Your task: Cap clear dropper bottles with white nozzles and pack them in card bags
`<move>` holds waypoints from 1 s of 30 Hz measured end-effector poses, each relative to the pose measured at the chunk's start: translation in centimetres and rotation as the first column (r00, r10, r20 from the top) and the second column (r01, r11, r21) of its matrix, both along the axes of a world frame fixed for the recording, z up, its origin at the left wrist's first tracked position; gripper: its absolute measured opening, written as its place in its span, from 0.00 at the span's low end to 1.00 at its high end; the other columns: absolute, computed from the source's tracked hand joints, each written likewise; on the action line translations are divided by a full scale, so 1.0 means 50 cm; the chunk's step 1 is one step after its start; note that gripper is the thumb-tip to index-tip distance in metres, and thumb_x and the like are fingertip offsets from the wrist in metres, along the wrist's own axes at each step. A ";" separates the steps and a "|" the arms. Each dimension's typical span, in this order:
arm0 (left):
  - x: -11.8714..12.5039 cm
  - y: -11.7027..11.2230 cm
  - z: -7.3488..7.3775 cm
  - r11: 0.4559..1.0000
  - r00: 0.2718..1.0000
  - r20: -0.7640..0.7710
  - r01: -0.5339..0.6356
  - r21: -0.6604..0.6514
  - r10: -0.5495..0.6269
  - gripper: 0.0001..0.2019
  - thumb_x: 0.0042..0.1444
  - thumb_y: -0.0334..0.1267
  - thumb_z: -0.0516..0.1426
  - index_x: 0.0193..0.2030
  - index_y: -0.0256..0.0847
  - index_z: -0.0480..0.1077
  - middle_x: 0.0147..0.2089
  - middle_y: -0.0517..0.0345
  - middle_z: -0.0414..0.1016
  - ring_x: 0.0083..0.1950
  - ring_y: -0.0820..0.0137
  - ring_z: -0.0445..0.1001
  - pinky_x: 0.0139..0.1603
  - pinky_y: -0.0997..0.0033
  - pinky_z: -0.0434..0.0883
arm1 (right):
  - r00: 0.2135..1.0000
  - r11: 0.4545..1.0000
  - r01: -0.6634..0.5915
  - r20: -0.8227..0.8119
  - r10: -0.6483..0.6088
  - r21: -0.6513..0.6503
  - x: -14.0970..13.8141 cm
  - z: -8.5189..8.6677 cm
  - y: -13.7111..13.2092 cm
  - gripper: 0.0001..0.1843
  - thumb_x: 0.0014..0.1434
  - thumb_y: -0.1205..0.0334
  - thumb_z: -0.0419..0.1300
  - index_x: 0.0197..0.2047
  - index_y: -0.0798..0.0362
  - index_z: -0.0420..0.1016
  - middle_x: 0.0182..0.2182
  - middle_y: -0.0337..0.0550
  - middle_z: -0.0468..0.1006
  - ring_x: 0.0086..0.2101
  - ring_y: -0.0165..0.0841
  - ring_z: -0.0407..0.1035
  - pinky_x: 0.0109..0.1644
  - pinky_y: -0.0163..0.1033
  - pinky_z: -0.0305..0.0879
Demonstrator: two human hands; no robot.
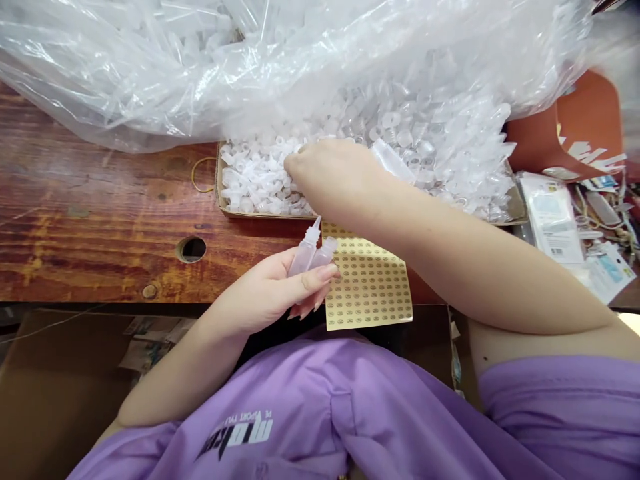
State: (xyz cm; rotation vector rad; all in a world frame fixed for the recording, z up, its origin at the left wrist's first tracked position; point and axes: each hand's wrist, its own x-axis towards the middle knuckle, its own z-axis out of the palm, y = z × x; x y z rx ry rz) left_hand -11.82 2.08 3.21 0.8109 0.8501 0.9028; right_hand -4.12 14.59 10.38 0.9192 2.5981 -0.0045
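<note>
A: ok, starting from the near side, what've we got?

B: Purple shirt (280,393) up close, then the left hand (273,287) just past the bench's near edge. It's closed around two small bottles (301,259), thumb across them, necks pointing far.

A: same kind of bottle?

B: Look alike, frosted plastic, side by side. Left one has a pointed nozzle on top, right one's neck has none.

A: and that yellow thing?

B: Sticker sheet (370,287), little dark ovals all over, just right of the bottles and hanging over the edge of the bench (90,200).

A: other hand?

B: Right hand (333,170) is farther out, over a shallow cardboard box (270,215), fingers bent down by the loose white nozzles (260,177) on the left. Fingertips are hidden, so can't tell how far open it is or if it's got one.

A: rest of the box?

B: Clear plastic parts (450,147) heaped on the right. Orange box (590,127) right of that, and a big clear bag (150,87) across the far side.
</note>
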 end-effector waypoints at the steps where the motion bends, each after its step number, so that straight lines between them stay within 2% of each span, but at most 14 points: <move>1: 0.000 0.000 -0.001 1.000 1.000 0.006 -0.004 0.002 0.003 0.17 0.61 0.46 0.56 0.27 0.38 0.59 0.21 0.66 0.61 0.19 0.81 0.57 0.20 0.77 0.52 | 1.000 1.000 0.005 0.003 -0.005 0.001 0.003 0.002 0.002 0.19 0.57 0.80 0.48 0.45 0.59 0.75 0.42 0.56 0.78 0.45 0.43 0.74 0.46 0.41 0.70; 6: 0.000 0.000 -0.004 1.000 0.999 0.034 0.010 0.001 -0.010 0.16 0.60 0.45 0.57 0.28 0.37 0.59 0.21 0.66 0.62 0.20 0.81 0.58 0.20 0.77 0.54 | 0.999 1.000 0.003 -0.039 -0.002 0.012 0.018 -0.004 0.012 0.15 0.62 0.72 0.49 0.47 0.58 0.74 0.45 0.56 0.77 0.46 0.45 0.73 0.45 0.45 0.70; 12: 0.000 0.001 0.001 1.000 1.000 0.022 0.008 0.001 -0.008 0.17 0.60 0.45 0.56 0.26 0.37 0.59 0.20 0.65 0.62 0.19 0.81 0.58 0.20 0.77 0.53 | 0.999 0.999 -0.009 -0.045 0.007 -0.044 0.018 -0.008 0.017 0.20 0.53 0.81 0.48 0.43 0.58 0.75 0.41 0.56 0.79 0.43 0.46 0.74 0.40 0.43 0.67; 16: -0.001 0.000 0.002 1.000 0.999 0.035 -0.003 -0.023 0.004 0.15 0.60 0.44 0.57 0.29 0.37 0.60 0.21 0.66 0.62 0.19 0.81 0.58 0.20 0.77 0.53 | 0.995 0.998 -0.039 -0.091 0.035 -0.041 0.027 -0.010 0.022 0.19 0.53 0.80 0.47 0.41 0.58 0.75 0.41 0.58 0.79 0.42 0.48 0.74 0.36 0.43 0.65; 21: -0.002 0.001 0.003 1.000 0.999 0.047 0.006 -0.023 -0.005 0.15 0.60 0.44 0.56 0.29 0.37 0.60 0.21 0.66 0.63 0.20 0.81 0.58 0.20 0.78 0.54 | 0.999 1.000 0.007 -0.044 -0.008 -0.025 0.024 -0.007 0.022 0.17 0.54 0.79 0.49 0.39 0.56 0.75 0.41 0.55 0.79 0.42 0.47 0.74 0.35 0.42 0.63; 26: -0.002 0.002 0.003 1.000 0.999 0.040 -0.005 -0.020 0.006 0.16 0.60 0.44 0.56 0.27 0.37 0.59 0.21 0.65 0.63 0.20 0.81 0.59 0.19 0.78 0.53 | 1.000 0.999 0.007 0.000 -0.007 -0.051 0.017 0.000 0.018 0.19 0.52 0.81 0.49 0.40 0.59 0.75 0.41 0.55 0.79 0.42 0.45 0.73 0.35 0.41 0.61; 30: 0.001 0.000 0.002 1.000 0.999 0.035 -0.002 0.003 0.002 0.17 0.61 0.44 0.56 0.26 0.37 0.59 0.21 0.65 0.62 0.20 0.81 0.58 0.20 0.77 0.53 | 0.999 1.000 0.020 -0.046 -0.021 -0.023 0.025 -0.013 0.025 0.21 0.54 0.81 0.47 0.43 0.59 0.75 0.43 0.56 0.78 0.43 0.45 0.73 0.36 0.41 0.61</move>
